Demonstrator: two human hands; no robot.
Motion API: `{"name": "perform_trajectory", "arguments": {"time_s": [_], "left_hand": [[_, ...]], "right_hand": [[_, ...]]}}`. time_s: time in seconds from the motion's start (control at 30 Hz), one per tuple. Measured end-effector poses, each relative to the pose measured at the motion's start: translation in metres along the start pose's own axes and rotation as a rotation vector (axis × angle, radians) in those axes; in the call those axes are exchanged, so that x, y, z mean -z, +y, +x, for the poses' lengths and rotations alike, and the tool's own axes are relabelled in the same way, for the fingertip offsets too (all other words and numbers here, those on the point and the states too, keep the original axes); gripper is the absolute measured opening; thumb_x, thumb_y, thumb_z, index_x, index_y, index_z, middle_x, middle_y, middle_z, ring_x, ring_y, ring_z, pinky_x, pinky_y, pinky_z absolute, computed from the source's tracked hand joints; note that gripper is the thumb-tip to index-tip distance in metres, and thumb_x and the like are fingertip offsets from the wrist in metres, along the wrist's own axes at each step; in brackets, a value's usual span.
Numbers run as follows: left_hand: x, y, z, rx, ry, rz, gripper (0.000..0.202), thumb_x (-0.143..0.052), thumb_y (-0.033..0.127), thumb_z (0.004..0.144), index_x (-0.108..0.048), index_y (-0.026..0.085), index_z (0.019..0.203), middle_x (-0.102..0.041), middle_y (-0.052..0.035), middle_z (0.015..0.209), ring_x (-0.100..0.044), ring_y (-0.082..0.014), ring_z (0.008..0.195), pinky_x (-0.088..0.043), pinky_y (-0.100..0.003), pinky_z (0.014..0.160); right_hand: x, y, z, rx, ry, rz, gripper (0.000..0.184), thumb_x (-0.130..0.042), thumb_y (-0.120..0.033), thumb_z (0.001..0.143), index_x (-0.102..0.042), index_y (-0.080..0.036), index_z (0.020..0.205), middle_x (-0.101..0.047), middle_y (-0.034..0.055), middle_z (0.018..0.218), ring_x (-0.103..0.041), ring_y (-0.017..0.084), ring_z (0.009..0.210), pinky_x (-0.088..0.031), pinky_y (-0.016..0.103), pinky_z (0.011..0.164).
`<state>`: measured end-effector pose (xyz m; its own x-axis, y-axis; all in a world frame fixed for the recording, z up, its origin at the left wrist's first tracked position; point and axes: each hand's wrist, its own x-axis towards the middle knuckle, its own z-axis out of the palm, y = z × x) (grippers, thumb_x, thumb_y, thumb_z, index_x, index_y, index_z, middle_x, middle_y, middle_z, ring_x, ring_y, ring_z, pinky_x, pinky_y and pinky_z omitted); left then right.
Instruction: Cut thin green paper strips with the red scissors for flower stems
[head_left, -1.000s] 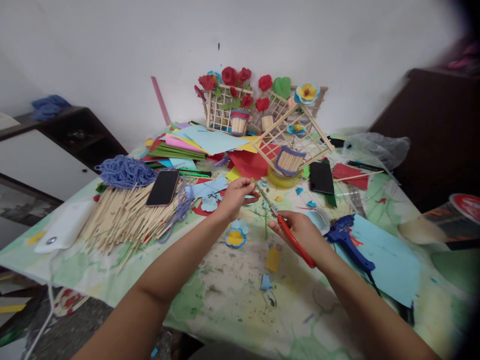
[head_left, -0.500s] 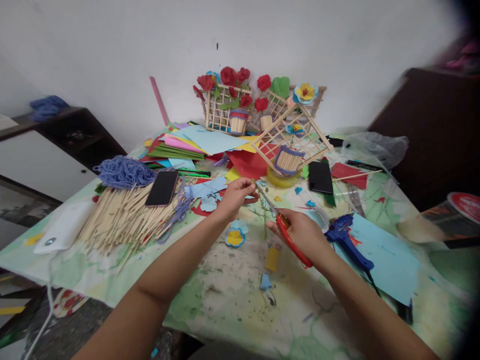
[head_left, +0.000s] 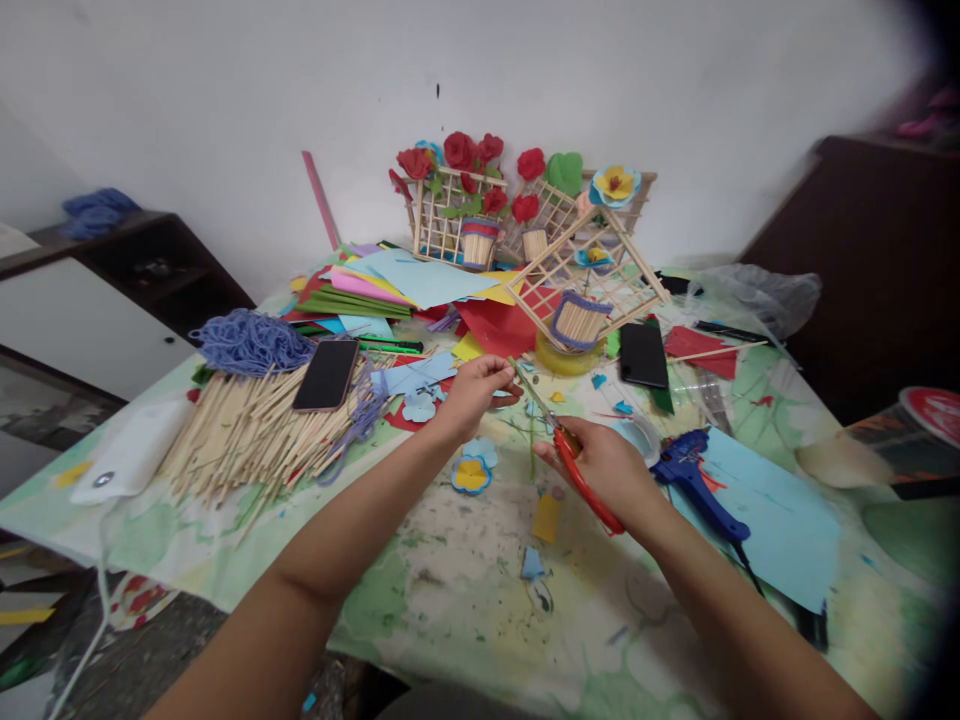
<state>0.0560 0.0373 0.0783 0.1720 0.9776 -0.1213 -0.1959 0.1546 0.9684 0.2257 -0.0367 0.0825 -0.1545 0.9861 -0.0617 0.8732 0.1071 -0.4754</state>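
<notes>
My right hand [head_left: 604, 460] is wrapped round the red handles of a pair of scissors [head_left: 577, 480]. Their blades point up and left, toward my left hand [head_left: 484, 388]. The fingers of that hand are pinched together on a thin green strip [head_left: 513, 362], right beside the blade tips; most of the strip is hidden or too small to make out. Below my hands, a blue and yellow paper flower [head_left: 472, 474] lies on the table, with a yellow paper scrap [head_left: 547, 518] and a blue scrap [head_left: 532, 563] to its right.
Wooden sticks [head_left: 232, 430], purple yarn [head_left: 251, 342] and a phone [head_left: 326, 375] lie left. Stick trellises [head_left: 592, 280] with paper flowers stand behind coloured paper sheets [head_left: 420, 275]. Right are another phone [head_left: 643, 354], a blue glue gun [head_left: 705, 490] and light blue paper [head_left: 787, 530].
The scissor blades look slightly shifted by my left fingertips, and more of the green strip shows there. Both hands stay almost in place; the whole view has moved very slightly.
</notes>
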Motion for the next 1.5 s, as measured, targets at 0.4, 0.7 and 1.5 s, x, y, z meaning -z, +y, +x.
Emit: {"name": "perform_trajectory", "arguments": {"time_s": [0.4,0.7,1.5], "left_hand": [[0.001,-0.001,0.001,-0.008,-0.01,0.021,0.017,-0.066,0.026,0.07,-0.054,0.014,0.071,-0.054,0.0006,0.062,-0.059,-0.0109,0.064,-0.052,-0.027,0.068],[0.003,-0.002,0.002,-0.007,-0.031,0.019,0.022,-0.069,0.03,0.068,-0.054,0.014,0.071,-0.054,0.0011,0.063,-0.059,-0.0108,0.063,-0.051,-0.027,0.067],[0.011,0.005,0.005,0.013,-0.143,-0.007,0.029,-0.072,0.035,0.066,-0.055,0.013,0.074,-0.054,0.0014,0.064,-0.058,-0.0095,0.061,-0.051,-0.025,0.065]], "right_hand": [[-0.001,0.001,0.0,0.004,-0.013,0.023,0.028,-0.046,-0.049,0.082,-0.053,-0.022,0.075,-0.061,0.0022,0.067,-0.051,0.016,0.058,-0.023,0.025,0.052],[-0.002,0.002,0.0,0.018,-0.007,0.035,0.027,-0.047,-0.048,0.082,-0.053,-0.022,0.076,-0.061,0.0022,0.066,-0.052,0.016,0.058,-0.025,0.025,0.053],[-0.008,0.011,0.004,0.083,-0.097,0.386,0.025,-0.05,-0.045,0.081,-0.051,-0.021,0.077,-0.053,-0.0024,0.056,-0.051,0.014,0.052,-0.035,0.024,0.052]]}}
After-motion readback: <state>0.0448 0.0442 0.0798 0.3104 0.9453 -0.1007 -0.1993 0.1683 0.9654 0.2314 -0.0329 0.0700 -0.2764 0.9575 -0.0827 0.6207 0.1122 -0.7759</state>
